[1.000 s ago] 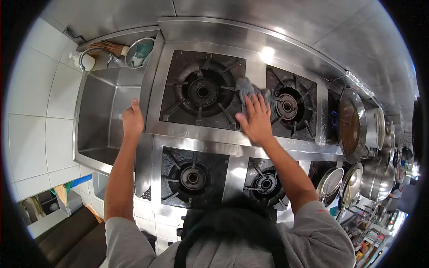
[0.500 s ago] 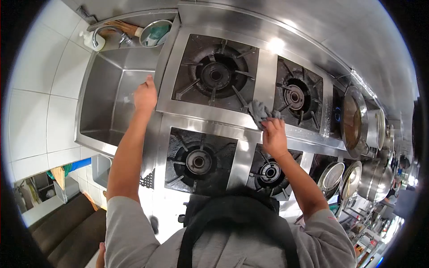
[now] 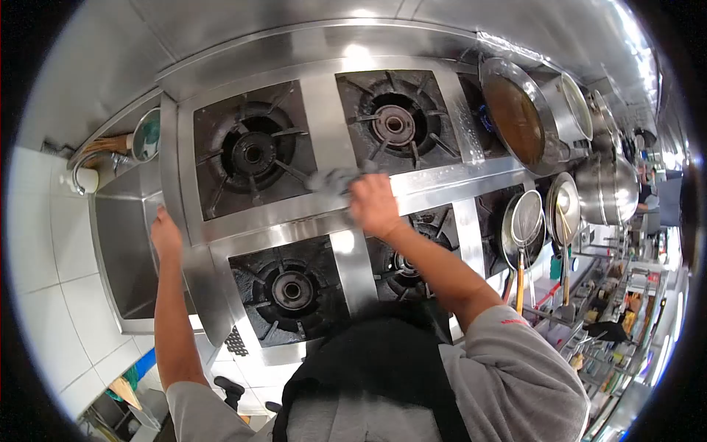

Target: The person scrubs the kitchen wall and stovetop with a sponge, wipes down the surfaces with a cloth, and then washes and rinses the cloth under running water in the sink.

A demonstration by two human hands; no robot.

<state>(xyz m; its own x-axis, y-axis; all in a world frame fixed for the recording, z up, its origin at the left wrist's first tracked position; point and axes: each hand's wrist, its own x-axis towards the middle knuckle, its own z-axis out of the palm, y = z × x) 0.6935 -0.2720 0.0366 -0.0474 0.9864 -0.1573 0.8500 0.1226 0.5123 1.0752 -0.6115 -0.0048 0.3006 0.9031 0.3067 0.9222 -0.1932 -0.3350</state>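
Note:
My right hand (image 3: 375, 206) is closed on a crumpled grey cloth (image 3: 335, 181), blurred by motion. It presses the cloth on the steel strip in front of the back burners, between the left back burner (image 3: 252, 152) and the right back burner (image 3: 394, 125). My left hand (image 3: 167, 236) is closed at the sink's right edge (image 3: 171, 177), thumb pointing away from me and the other fingers mostly hidden. Beside it lies the steel sink (image 3: 125, 250). Nearer to me are the left front burner (image 3: 292, 290) and a right front burner (image 3: 405, 264), partly covered by my right arm.
At the right, a wide pan of brown liquid (image 3: 514, 118) sits over a blue flame, next to a pot (image 3: 574, 110). Strainers (image 3: 526, 217) and a large steel pot (image 3: 607, 189) stand nearer. A faucet (image 3: 92, 158) and a round container (image 3: 147, 136) are behind the sink.
The view has shifted right, showing more of the pans. My right hand has moved left along the steel strip with the cloth. My left hand stays by the sink's edge.

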